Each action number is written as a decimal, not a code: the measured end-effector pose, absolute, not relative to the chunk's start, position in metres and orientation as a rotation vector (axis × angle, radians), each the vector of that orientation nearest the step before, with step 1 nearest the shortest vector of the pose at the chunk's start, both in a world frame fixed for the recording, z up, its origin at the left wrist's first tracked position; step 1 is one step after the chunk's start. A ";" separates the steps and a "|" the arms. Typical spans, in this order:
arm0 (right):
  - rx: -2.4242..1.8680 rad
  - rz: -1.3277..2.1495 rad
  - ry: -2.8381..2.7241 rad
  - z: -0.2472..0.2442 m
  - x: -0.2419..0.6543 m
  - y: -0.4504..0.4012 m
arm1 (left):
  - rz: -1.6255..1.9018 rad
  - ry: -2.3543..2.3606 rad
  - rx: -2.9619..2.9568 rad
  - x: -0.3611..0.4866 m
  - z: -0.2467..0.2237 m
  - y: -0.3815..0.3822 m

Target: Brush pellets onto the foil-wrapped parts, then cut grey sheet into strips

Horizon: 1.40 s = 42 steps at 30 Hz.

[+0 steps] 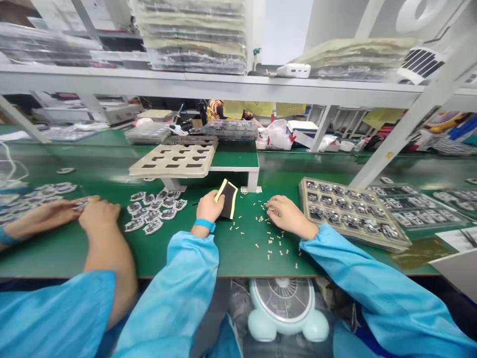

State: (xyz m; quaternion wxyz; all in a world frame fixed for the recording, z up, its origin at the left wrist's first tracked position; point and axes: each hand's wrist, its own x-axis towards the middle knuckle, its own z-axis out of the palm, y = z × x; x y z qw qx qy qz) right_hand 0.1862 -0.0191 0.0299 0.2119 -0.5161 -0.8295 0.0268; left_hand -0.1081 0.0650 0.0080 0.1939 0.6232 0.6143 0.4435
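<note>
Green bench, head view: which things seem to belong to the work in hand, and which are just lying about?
Likely in use:
- black card with yellow edges, in the left hand
- small scattered pieces, at the right hand
- filled tray, probably

Apparently just lying about:
- white device on the shelf
- plastic bag

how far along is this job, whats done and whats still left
Partway, it seems. The filled tray at right, loaded with metal parts, looks done. In hand: the left hand grips a black card with yellow edges; the right hand is down among small loose pieces. Probably left: those scattered pieces and perhaps the grey parts grouped beyond the left hand.
</note>
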 end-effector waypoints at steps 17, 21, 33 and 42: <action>-1.535 0.349 -2.476 0.011 0.105 0.025 | 1.612 1.719 1.453 -0.111 0.009 0.073; -1.548 0.279 -2.513 0.025 0.122 0.009 | 1.623 1.663 1.480 -0.104 0.011 0.070; -1.639 0.057 -2.365 0.012 0.133 0.022 | 1.617 1.643 1.597 -0.097 0.011 0.063; -1.552 0.057 -2.398 0.015 0.143 0.020 | 1.692 1.592 1.576 -0.094 0.018 0.051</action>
